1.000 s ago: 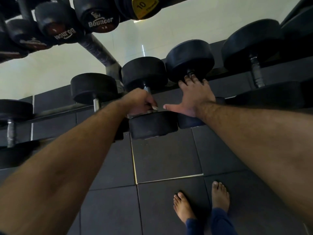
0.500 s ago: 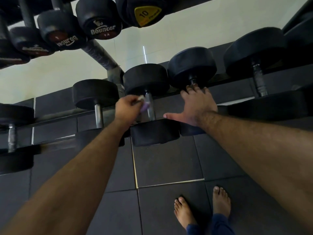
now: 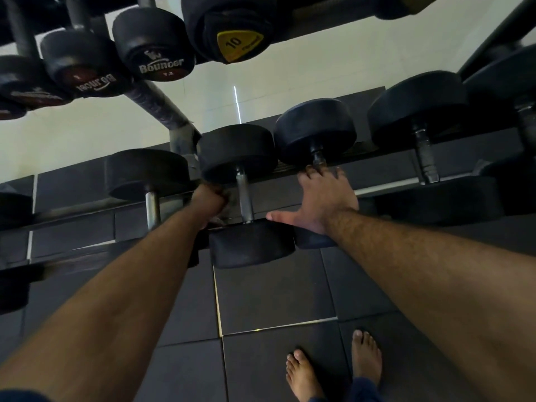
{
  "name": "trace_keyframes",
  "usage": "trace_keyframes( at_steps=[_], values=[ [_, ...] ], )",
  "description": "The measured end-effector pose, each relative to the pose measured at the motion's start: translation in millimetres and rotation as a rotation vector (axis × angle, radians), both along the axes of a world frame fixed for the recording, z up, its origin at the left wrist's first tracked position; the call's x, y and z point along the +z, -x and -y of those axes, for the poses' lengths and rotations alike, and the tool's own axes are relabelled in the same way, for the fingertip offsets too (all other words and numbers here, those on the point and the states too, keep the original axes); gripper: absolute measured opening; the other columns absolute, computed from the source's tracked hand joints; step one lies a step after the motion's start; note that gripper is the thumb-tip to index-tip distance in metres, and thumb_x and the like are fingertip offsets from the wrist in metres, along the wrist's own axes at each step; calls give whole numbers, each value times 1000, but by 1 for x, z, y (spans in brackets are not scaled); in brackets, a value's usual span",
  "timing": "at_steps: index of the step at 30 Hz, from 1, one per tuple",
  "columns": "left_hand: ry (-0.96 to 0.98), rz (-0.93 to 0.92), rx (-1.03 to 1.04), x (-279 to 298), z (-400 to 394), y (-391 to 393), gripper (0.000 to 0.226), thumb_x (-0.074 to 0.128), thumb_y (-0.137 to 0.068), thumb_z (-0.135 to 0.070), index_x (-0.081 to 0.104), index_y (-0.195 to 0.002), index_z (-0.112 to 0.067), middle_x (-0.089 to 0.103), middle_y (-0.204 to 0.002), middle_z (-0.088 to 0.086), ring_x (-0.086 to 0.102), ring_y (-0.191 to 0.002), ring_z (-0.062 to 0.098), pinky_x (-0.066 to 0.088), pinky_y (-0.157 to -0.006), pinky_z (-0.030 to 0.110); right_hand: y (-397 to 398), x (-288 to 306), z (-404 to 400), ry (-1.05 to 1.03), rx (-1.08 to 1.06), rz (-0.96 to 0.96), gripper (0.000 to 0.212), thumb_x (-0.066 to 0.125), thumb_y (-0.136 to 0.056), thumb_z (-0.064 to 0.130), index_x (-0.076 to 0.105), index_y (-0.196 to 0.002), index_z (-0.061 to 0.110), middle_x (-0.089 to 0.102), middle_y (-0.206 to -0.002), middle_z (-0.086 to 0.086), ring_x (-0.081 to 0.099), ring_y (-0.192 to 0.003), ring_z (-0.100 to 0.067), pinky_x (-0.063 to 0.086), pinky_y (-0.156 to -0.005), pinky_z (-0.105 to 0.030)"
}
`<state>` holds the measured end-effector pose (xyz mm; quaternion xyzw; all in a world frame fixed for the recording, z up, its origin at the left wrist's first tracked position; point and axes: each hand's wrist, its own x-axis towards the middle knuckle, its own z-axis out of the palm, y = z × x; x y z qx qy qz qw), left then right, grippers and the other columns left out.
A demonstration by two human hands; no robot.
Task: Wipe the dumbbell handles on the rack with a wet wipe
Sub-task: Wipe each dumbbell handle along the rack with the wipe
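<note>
Black rubber dumbbells stand in a row on the lower rack rail (image 3: 87, 207). My left hand (image 3: 209, 201) is a closed fist just left of the middle dumbbell's steel handle (image 3: 244, 195), which shows bare. A pale bit of the wet wipe (image 3: 221, 219) pokes out under the fist. My right hand (image 3: 326, 198) lies flat on the neighbouring dumbbell (image 3: 316, 129), fingers reaching over its handle and thumb spread toward the middle dumbbell's near head (image 3: 251, 245).
Another dumbbell handle (image 3: 152, 208) stands left of my fist, and one more handle (image 3: 425, 158) further right. Upper-tier dumbbells (image 3: 153, 43) hang overhead, one with a yellow 10 label (image 3: 236, 43). My bare feet (image 3: 333, 369) stand on dark floor tiles.
My left hand has slid off the middle handle to its left side, leaving the steel bare. My right hand has stayed on the neighbouring dumbbell. The view has tilted slightly.
</note>
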<state>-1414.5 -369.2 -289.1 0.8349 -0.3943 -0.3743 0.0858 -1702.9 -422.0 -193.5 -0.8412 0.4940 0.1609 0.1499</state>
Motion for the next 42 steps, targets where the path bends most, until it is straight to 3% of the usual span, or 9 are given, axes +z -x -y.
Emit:
trace_keyframes(
  at_steps=[3, 5, 9, 15, 20, 27, 33, 38, 42],
  values=[
    [167, -466, 521, -4, 10, 14, 22, 60, -98, 9, 72, -112, -4, 71, -105, 15, 71, -85, 21, 64, -65, 29, 0, 1, 0, -3, -2, 2, 152, 17, -53, 118, 37, -165, 17, 34, -173, -9, 21, -163, -31, 19, -129, -61],
    [47, -685, 441, 5, 5, 27, 27, 53, -99, 12, 72, -111, -3, 76, -101, 14, 76, -81, 19, 62, -62, 26, 0, 1, 1, 0, -5, 9, 151, 17, -53, 119, 39, -164, 17, 36, -172, -8, 22, -163, -31, 19, -129, -61],
    [-283, -624, 126, 15, -13, 20, 31, 52, -100, 9, 68, -84, -12, 69, -75, 9, 66, -59, 18, 54, -54, 25, 0, 0, 0, 10, -6, 6, 150, 17, -54, 119, 40, -163, 18, 37, -172, -9, 22, -162, -30, 19, -129, -60],
    [42, -688, 409, 13, 7, 30, 38, 46, -98, 16, 71, -92, -12, 73, -82, 8, 73, -68, 16, 58, -55, 24, 0, -1, -1, 23, -9, 3, 150, 16, -55, 119, 39, -164, 18, 35, -173, -9, 21, -163, -31, 20, -129, -60],
    [-324, -313, -178, 19, -7, 2, 41, 51, -90, 15, 74, -73, -16, 61, -66, 5, 51, -54, 14, 38, -49, 23, -1, -1, -2, 44, -5, 8, 148, 16, -56, 118, 40, -163, 18, 36, -172, -8, 26, -162, -31, 21, -129, -60],
    [-18, -646, 508, 14, 16, 15, 34, 44, -104, 10, 69, -114, -11, 72, -100, 10, 71, -78, 14, 62, -59, 26, -2, -1, -3, 57, 7, 4, 145, 15, -57, 118, 46, -159, 19, 40, -170, -7, 30, -159, -31, 24, -128, -59],
    [-333, -678, 177, 24, -13, 21, 39, 56, -99, 6, 80, -79, -18, 76, -81, 9, 73, -69, 20, 62, -65, 33, -3, 0, -3, 68, -4, 2, 143, 18, -58, 118, 46, -159, 20, 41, -169, -7, 33, -158, -30, 25, -128, -58],
    [17, -870, 705, 12, 11, 35, 27, 44, -107, -2, 69, -105, -9, 76, -102, 14, 74, -79, 17, 62, -63, 29, -2, 0, -4, 82, -5, 11, 143, 19, -58, 118, 47, -158, 20, 42, -169, -6, 32, -158, -29, 25, -128, -56],
    [-154, -914, 586, 17, 0, 35, 34, 40, -109, -6, 70, -92, -11, 73, -85, 7, 73, -72, 17, 61, -60, 29, -1, -3, -3, 90, -10, 14, 145, 16, -57, 118, 48, -159, 20, 42, -169, -6, 33, -158, -28, 27, -128, -56]
  ],
)
